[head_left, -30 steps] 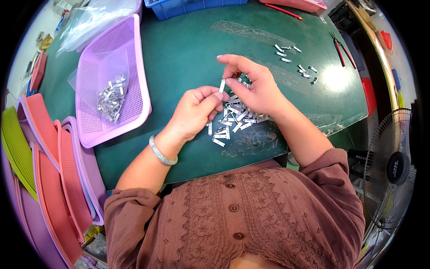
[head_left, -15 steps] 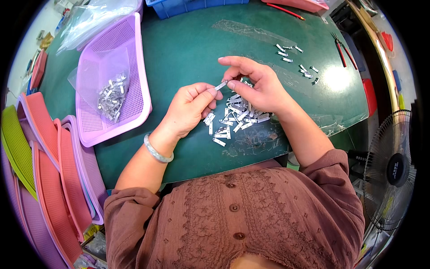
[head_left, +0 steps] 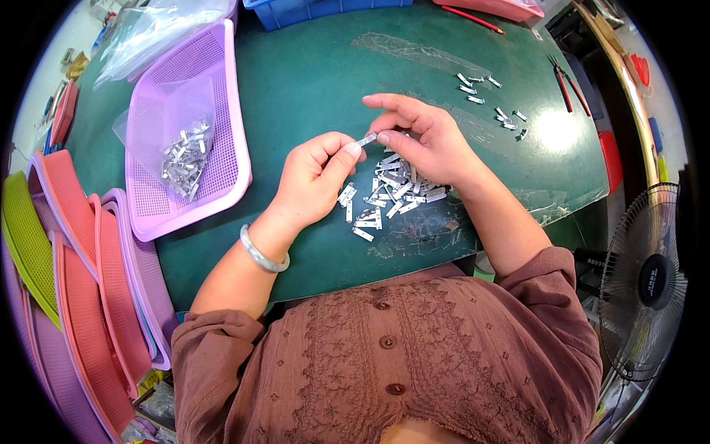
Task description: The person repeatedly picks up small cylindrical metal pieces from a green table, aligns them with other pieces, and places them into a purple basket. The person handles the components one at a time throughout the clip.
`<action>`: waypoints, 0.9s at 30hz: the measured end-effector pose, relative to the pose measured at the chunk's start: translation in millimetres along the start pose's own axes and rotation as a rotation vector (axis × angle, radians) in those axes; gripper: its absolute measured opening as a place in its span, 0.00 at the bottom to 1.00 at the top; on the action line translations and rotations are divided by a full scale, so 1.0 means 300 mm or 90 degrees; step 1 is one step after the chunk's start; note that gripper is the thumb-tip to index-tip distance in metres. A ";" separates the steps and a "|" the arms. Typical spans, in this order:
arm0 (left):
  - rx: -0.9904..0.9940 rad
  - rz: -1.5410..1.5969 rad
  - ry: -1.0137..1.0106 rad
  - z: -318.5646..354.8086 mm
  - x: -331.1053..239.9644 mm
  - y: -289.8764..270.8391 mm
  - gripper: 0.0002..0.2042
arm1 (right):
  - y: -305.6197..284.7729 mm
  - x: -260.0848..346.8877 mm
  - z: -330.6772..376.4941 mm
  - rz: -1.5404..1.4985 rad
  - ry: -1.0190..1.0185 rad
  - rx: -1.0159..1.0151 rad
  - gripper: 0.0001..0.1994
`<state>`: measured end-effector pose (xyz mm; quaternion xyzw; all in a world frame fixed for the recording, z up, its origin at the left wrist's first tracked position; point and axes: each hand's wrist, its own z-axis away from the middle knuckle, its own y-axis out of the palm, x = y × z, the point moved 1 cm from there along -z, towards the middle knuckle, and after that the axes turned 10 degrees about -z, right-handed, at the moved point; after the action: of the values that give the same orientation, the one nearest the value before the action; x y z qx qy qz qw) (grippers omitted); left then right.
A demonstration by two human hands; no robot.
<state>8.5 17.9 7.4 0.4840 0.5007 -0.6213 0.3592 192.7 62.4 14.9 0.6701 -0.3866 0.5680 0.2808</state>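
Note:
Between both hands is a small flat silver metal piece [head_left: 367, 139], held over the green table. Its near end is pinched by the thumb and curled fingers of my left hand [head_left: 312, 176]. At the other end, the thumb and a finger of my right hand [head_left: 433, 146] close on it, while my right index finger stretches out above. Below my right hand lies a loose pile of similar metal pieces [head_left: 403, 191], partly hidden by that hand. To the left, a clear plastic bag [head_left: 185, 164] of such pieces rests in a lilac perforated basket [head_left: 238, 133].
Several metal pieces [head_left: 467, 89] lie apart at the far right, near red-handled pliers [head_left: 563, 87] and a red pencil [head_left: 473, 18]. A blue crate [head_left: 325, 11] stands at the back. Stacked coloured baskets [head_left: 89, 281] are at the left, a fan [head_left: 643, 281] at the right.
My left hand has turned slightly, its thumb now lying further up and over the metal piece. My right hand has hardly moved.

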 end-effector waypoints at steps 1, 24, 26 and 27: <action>-0.011 -0.026 0.026 0.001 -0.003 0.000 0.10 | 0.000 -0.002 0.000 -0.003 0.005 0.003 0.20; 0.053 0.117 -0.062 -0.006 0.011 -0.005 0.12 | 0.005 0.000 0.003 -0.015 -0.014 -0.021 0.19; 0.057 0.125 -0.068 -0.006 0.009 -0.005 0.12 | 0.004 -0.001 0.003 -0.014 -0.017 -0.023 0.19; 0.059 0.131 -0.073 -0.006 0.008 -0.005 0.12 | 0.004 -0.001 0.003 -0.013 -0.019 -0.023 0.19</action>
<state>7.0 20.2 5.3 0.5127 0.3980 -0.6303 0.4261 192.2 61.1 14.4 0.6771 -0.3939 0.5481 0.2932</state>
